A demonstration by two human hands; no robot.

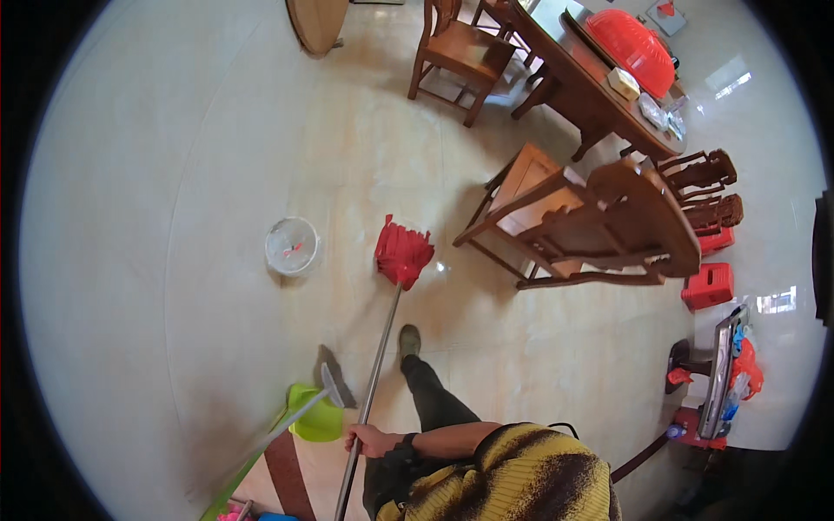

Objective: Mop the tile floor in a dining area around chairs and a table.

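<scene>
My right hand (373,440) is wrapped round the metal handle of a mop (405,252); a black band circles that wrist. The handle slants up from the lower edge to a red strip-cloth mop head, spread on the pale glossy floor in front of my dark shoe (410,341). Left of the mop head stands a white bucket (316,252) with something small and red inside; its contents are hard to make out. A lime-green dustpan (320,420) and a grey-handled broom (332,382) with dark bristles are left of my hand. My left hand is out of view.
A carved wooden chair (556,230) stands right of the mop. Farther back are another wooden chair (469,48) and a wooden table (556,43) bearing a red dome-shaped cover (630,48). Red stools (708,286) and a flat screen (719,373) line the right wall.
</scene>
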